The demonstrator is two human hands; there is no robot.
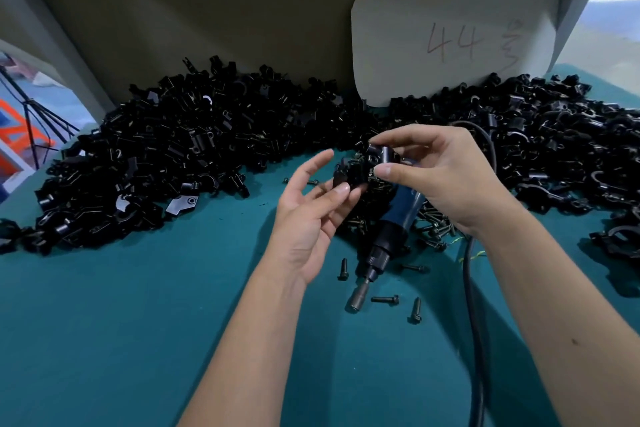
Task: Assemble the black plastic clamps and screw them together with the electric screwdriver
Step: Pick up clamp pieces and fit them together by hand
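Note:
My right hand (pixel 446 177) pinches a black plastic clamp part (pixel 379 155) between thumb and fingers, held above the table's middle. My left hand (pixel 313 215) is palm up just to its left and pinches another black clamp piece (pixel 341 178) between thumb and fingertips. The two pieces are close together; whether they touch is unclear. The electric screwdriver (pixel 388 239), blue and black with a metal bit tip, lies on the teal table (pixel 138 322) below my hands, its cable (pixel 472 305) running toward me.
Big heaps of black clamp parts lie at the left (pixel 156 156) and at the right (pixel 554 149). Loose black screws (pixel 384 299) are scattered around the screwdriver. A white card marked 44 (pixel 450 35) leans on the back wall.

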